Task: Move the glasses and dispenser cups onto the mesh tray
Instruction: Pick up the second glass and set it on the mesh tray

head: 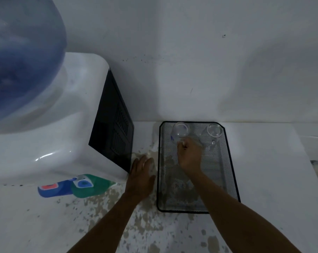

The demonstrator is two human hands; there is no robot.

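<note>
A black mesh tray (229, 167) lies on the white counter against the wall. Two clear glasses stand at its far end: one at the left (181, 129), one at the right (213, 132). My right hand (189, 156) is over the tray, its fingers closed around the lower part of the left glass. My left hand (141, 178) rests flat on the counter just left of the tray, fingers together, holding nothing. No dispenser cups are visible.
A white water dispenser (54, 143) with a black side panel and a blue bottle (21, 57) stands at the left. Blue and green taps (81, 183) stick out below its front. The counter (264, 216) is stained and speckled near me.
</note>
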